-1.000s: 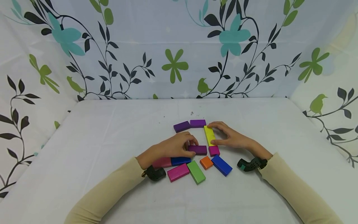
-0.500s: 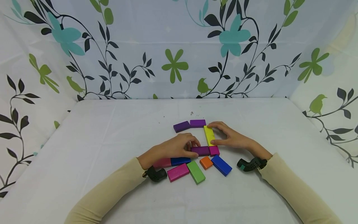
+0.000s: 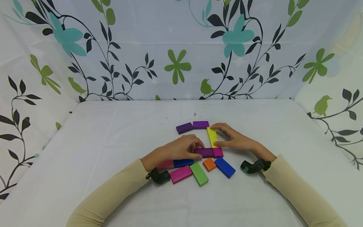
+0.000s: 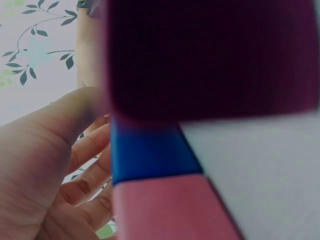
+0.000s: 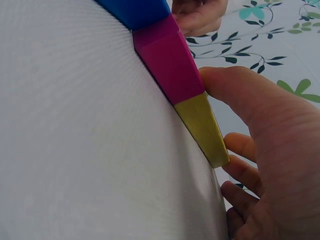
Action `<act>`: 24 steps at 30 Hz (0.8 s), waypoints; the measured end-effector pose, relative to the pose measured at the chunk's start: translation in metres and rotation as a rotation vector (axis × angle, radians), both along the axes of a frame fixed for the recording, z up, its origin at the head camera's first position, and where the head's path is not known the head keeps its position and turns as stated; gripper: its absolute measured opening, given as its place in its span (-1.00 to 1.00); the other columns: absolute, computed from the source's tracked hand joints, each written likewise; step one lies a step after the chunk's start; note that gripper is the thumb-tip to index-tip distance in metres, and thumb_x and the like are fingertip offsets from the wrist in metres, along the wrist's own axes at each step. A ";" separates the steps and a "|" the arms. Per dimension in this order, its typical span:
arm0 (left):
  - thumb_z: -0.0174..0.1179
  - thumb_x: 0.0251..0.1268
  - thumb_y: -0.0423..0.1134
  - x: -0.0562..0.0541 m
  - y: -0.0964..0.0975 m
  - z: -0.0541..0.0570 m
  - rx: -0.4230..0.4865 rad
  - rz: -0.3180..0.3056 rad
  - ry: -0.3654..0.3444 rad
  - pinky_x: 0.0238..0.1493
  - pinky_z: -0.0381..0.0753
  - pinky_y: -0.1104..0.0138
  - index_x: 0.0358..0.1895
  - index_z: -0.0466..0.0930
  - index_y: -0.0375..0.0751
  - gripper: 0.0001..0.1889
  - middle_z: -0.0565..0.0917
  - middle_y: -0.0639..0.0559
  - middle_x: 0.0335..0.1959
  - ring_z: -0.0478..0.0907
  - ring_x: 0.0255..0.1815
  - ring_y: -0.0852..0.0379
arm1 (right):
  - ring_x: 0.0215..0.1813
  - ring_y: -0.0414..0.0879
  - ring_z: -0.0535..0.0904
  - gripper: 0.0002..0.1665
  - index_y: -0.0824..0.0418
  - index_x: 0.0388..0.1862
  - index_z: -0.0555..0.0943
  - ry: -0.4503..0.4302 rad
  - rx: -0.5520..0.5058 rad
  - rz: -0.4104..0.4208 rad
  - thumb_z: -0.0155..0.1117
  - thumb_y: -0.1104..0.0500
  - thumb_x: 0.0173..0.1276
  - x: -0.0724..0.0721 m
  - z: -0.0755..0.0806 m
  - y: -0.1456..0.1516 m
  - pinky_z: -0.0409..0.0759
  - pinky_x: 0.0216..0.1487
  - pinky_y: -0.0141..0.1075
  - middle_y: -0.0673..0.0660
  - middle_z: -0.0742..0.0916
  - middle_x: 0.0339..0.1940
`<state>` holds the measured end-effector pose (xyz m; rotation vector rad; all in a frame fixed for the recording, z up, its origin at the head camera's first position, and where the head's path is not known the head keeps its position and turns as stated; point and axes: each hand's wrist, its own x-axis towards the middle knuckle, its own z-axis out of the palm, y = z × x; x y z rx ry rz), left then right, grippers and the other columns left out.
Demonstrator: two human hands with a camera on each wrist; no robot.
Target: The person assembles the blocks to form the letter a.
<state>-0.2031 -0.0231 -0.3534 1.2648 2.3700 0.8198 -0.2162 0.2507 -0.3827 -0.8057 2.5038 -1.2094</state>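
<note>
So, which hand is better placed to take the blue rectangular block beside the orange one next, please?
Probably the right hand, nearer the blue rectangular block, though holding the yellow rectangular block. The left hand, gripping a purple rectangular block, would reach past the small orange block.

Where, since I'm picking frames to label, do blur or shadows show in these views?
Left wrist: the close magenta block is dark and out of focus; the blue block and pink block look clearer. Right wrist: the yellow block has fairly crisp edges, with a soft shadow on the white surface beside it. Head: even light, faint shadows beside the sleeves.
</note>
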 end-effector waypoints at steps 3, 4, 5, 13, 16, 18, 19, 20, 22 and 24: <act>0.30 0.28 -0.18 0.001 0.000 0.001 -0.011 -0.001 0.008 -0.10 0.52 0.47 0.08 0.59 -0.25 -0.64 0.59 -0.04 -0.07 0.54 -0.16 0.15 | 0.55 0.20 -0.03 -0.23 0.13 0.45 0.27 0.000 -0.002 0.000 0.35 0.12 0.31 0.000 -0.001 0.000 -0.10 0.44 0.28 0.21 0.20 0.51; 0.30 0.28 -0.18 0.001 -0.001 0.001 -0.015 0.000 0.010 -0.08 0.52 0.47 0.08 0.59 -0.25 -0.64 0.59 -0.03 -0.07 0.53 -0.15 0.15 | 0.55 0.20 -0.03 -0.23 0.13 0.45 0.27 0.000 -0.003 0.000 0.35 0.13 0.31 0.000 -0.001 0.000 -0.11 0.44 0.28 0.21 0.20 0.51; 0.30 0.28 -0.17 0.002 -0.001 0.001 -0.019 0.001 0.009 -0.07 0.52 0.45 0.09 0.59 -0.24 -0.63 0.59 -0.03 -0.07 0.53 -0.13 0.14 | 0.55 0.20 -0.03 -0.23 0.13 0.45 0.27 0.000 -0.003 0.001 0.35 0.13 0.31 0.000 -0.002 0.000 -0.11 0.44 0.28 0.21 0.20 0.51; 0.29 0.29 -0.11 0.004 -0.009 0.000 -0.035 0.029 0.024 0.09 0.51 0.35 0.15 0.56 -0.19 -0.59 0.55 -0.02 0.03 0.49 0.05 0.09 | 0.55 0.20 -0.03 -0.23 0.11 0.45 0.27 -0.004 0.009 -0.005 0.35 0.11 0.32 0.000 -0.001 0.000 -0.11 0.44 0.28 0.21 0.19 0.52; 0.29 0.29 -0.10 0.005 -0.013 0.000 -0.028 0.042 0.012 0.06 0.51 0.37 0.15 0.55 -0.20 -0.58 0.54 -0.02 0.03 0.49 0.05 0.08 | 0.55 0.21 -0.03 -0.23 0.12 0.45 0.27 -0.002 0.014 -0.006 0.35 0.11 0.32 0.000 -0.001 0.000 -0.11 0.44 0.29 0.22 0.19 0.52; 0.28 0.30 -0.10 0.005 -0.015 0.001 -0.023 0.047 0.010 0.06 0.51 0.38 0.14 0.56 -0.20 -0.59 0.55 -0.02 0.03 0.49 0.05 0.09 | 0.55 0.21 -0.03 -0.23 0.12 0.45 0.27 0.000 0.016 -0.007 0.35 0.11 0.32 -0.001 -0.001 0.000 -0.11 0.44 0.29 0.22 0.19 0.52; 0.28 0.30 -0.10 0.005 -0.016 0.001 -0.021 0.048 0.009 0.06 0.51 0.38 0.14 0.56 -0.21 -0.59 0.56 -0.02 0.02 0.49 0.04 0.10 | 0.55 0.21 -0.03 -0.24 0.12 0.45 0.27 0.001 0.018 -0.008 0.35 0.11 0.32 -0.001 -0.001 0.000 -0.11 0.44 0.29 0.22 0.19 0.52; 0.28 0.30 -0.10 0.005 -0.017 0.002 -0.021 0.049 0.010 0.06 0.51 0.38 0.13 0.57 -0.21 -0.59 0.56 -0.01 0.02 0.49 0.03 0.10 | 0.55 0.21 -0.03 -0.24 0.12 0.45 0.27 0.003 0.018 -0.009 0.35 0.11 0.32 -0.001 -0.002 0.000 -0.11 0.44 0.28 0.22 0.20 0.52; 0.27 0.31 -0.10 0.006 -0.019 0.002 -0.023 0.048 0.014 0.08 0.50 0.37 0.12 0.58 -0.22 -0.60 0.57 -0.01 0.01 0.49 0.03 0.12 | 0.55 0.21 -0.03 -0.24 0.12 0.45 0.27 0.004 0.019 -0.010 0.35 0.11 0.32 -0.001 -0.002 0.001 -0.11 0.44 0.28 0.21 0.20 0.52; 0.26 0.32 -0.11 0.006 -0.021 0.002 -0.026 0.048 0.012 0.10 0.50 0.35 0.11 0.58 -0.22 -0.62 0.58 -0.01 0.02 0.49 0.03 0.12 | 0.55 0.20 -0.03 -0.23 0.11 0.45 0.27 0.000 0.015 -0.009 0.35 0.11 0.32 -0.001 -0.003 0.000 -0.11 0.44 0.28 0.21 0.20 0.52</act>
